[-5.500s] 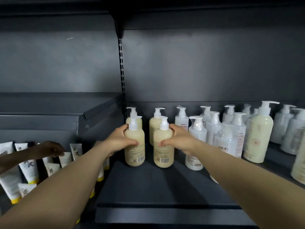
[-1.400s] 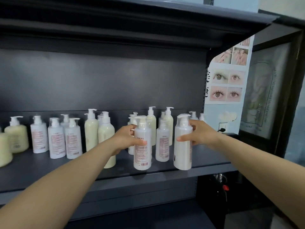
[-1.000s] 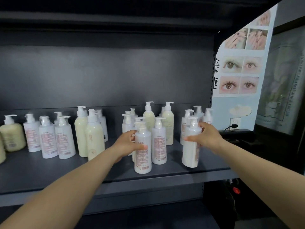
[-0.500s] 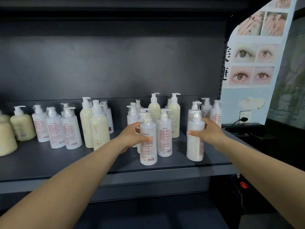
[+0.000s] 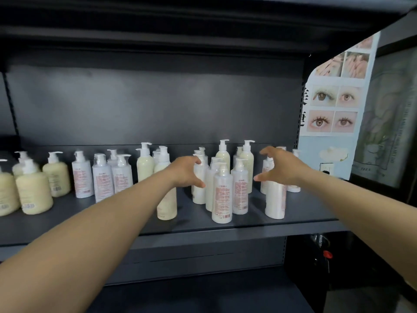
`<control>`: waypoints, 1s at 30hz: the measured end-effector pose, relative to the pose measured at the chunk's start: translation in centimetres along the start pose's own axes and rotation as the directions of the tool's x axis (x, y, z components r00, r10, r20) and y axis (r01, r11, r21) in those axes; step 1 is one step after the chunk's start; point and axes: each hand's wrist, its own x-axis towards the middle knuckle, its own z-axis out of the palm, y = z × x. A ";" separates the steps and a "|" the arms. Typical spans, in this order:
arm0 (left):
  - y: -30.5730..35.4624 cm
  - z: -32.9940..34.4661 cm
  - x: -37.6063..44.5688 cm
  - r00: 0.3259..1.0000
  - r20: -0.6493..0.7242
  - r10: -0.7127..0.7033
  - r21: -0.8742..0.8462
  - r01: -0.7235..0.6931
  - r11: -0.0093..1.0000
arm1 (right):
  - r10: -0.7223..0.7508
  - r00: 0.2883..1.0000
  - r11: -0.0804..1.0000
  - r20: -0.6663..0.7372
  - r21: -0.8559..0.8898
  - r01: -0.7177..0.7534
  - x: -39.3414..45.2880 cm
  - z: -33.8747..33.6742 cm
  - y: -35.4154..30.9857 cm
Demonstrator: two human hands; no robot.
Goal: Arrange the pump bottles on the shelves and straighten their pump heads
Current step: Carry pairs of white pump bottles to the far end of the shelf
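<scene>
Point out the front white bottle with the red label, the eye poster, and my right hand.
Front white bottle (image 5: 222, 195), head view, on its red label.
Eye poster (image 5: 334, 109), head view, between the eye photos.
Right hand (image 5: 282, 167), head view, on the back of the hand.

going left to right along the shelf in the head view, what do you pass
squat cream bottles → white bottles with red print → tall cream bottles → left hand → front white bottle → right hand → eye poster
</scene>
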 end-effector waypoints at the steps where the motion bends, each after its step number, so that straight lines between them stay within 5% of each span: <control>1: -0.5 -1.1 -0.9 1.000 -0.003 0.023 0.056 -0.023 0.998 | -0.040 0.999 0.998 0.020 -0.053 0.041 -0.5 -0.1 -1.8; 11: -11.2 -10.4 -10.9 0.998 0.052 0.031 0.400 -0.049 0.915 | -0.098 0.967 0.955 0.237 -0.251 0.159 -6.5 3.5 -19.3; 30: -30.2 -15.6 -12.3 0.996 0.032 -0.088 0.289 0.075 0.954 | -0.187 0.953 0.972 0.237 -0.097 0.214 -1.1 14.4 -35.6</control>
